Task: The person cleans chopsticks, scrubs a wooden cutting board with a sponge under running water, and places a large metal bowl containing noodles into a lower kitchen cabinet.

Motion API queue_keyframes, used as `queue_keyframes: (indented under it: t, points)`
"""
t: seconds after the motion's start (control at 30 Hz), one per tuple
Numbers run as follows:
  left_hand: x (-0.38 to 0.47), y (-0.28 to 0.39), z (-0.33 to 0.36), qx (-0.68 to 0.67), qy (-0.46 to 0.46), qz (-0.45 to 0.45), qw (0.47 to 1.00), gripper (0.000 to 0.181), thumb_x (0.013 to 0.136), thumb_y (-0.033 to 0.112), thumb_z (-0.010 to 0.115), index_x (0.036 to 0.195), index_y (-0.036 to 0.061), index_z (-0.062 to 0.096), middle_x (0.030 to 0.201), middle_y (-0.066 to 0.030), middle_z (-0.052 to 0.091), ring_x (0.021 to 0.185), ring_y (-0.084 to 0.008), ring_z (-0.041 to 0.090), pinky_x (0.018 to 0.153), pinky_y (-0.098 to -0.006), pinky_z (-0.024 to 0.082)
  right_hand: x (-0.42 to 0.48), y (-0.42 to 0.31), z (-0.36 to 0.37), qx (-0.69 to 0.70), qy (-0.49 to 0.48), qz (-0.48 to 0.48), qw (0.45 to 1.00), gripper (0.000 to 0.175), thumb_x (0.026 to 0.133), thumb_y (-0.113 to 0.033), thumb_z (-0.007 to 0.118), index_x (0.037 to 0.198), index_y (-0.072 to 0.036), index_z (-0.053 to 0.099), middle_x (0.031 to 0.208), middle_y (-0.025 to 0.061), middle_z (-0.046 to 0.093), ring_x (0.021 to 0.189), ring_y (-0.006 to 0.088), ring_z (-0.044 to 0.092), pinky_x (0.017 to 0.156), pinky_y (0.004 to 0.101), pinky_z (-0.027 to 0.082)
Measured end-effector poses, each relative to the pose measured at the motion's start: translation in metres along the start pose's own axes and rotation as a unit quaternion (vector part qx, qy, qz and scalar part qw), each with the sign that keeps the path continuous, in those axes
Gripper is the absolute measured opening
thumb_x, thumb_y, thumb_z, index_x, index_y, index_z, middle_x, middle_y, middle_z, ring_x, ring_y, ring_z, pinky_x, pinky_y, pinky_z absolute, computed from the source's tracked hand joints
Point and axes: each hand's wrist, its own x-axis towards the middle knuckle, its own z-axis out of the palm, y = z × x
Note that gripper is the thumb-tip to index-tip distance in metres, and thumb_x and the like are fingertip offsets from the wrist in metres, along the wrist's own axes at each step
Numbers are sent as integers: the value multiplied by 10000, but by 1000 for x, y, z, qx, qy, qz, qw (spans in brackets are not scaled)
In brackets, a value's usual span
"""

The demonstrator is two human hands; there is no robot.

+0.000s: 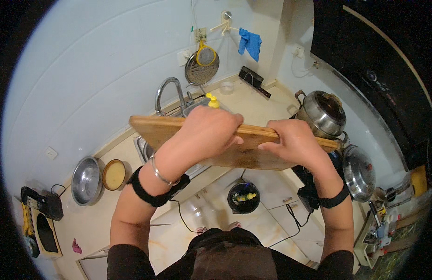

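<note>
Both my hands grip a thick wooden cutting board point(251, 159) along its upper edge, and it is held up in front of me, over the counter corner. My left hand point(214, 127) is near the middle of that edge, fingers over the far side and thumb on the near face. To its right, my right hand point(294, 140) clasps the same edge in the same way. Part of the sink point(144, 148) shows past the board, which hides much of it. Behind the board are a curved chrome faucet point(170, 82) and a yellow-topped bottle point(213, 101).
On the left counter stand a metal basin point(84, 182) and a bowl with yellowish contents point(114, 175). A lidded steel pot point(319, 117) and a large metal lid point(358, 173) are at the right. A black round container point(237, 206) holding a yellow bottle is below, near my feet.
</note>
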Motion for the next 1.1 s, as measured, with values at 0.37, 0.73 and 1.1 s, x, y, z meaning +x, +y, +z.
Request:
queue_keyframes:
  t: [0.37, 0.73, 1.1]
  points:
    - [131, 40, 42, -7, 8, 130, 991, 324, 712, 319, 726, 898, 76, 618, 779, -116, 641, 796, -335, 623, 649, -440, 475, -45, 84, -18, -49, 79, 143, 985, 341, 713, -339, 729, 783, -33, 596, 683, 165, 607, 693, 354, 612, 631, 432, 478]
    - [224, 26, 94, -26, -31, 174, 984, 371, 667, 320, 754, 942, 97, 640, 803, -93, 651, 811, -330, 622, 719, -433, 469, -26, 138, 12, -40, 85, 272, 958, 400, 730, -373, 729, 853, -8, 624, 686, 182, 605, 686, 346, 614, 621, 408, 464]
    - [278, -35, 147, -160, -5, 213, 964, 323, 716, 330, 732, 941, 116, 644, 847, -106, 654, 877, -310, 614, 785, -435, 443, 39, 161, 13, -103, 18, 335, 936, 376, 733, -370, 718, 864, -31, 621, 757, 187, 639, 760, 353, 634, 678, 439, 494]
